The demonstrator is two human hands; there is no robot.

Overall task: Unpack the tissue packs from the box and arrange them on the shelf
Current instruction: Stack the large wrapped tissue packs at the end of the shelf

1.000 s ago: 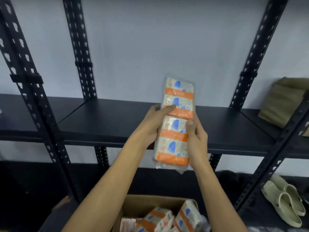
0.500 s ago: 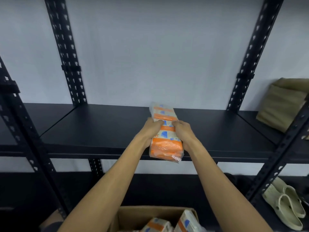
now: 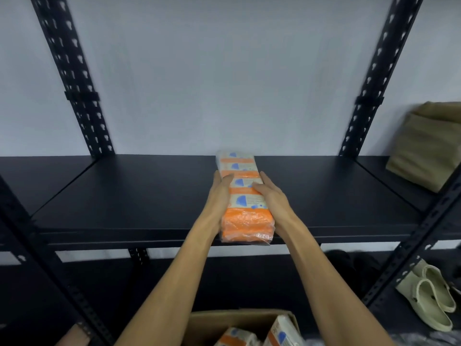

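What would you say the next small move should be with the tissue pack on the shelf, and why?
Probably let go and reach down for another. The tissue pack already lies flat on the shelf, its far end near the wall, with the left hand and right hand on its sides. More packs wait in the box.

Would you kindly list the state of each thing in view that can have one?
tissue pack: lying flat on the shelf, lengthwise front to back, front end at the edge.
shelf: bears the pack.
left hand: flat against the pack's left side.
right hand: flat against its right side.
box: open, packs inside.
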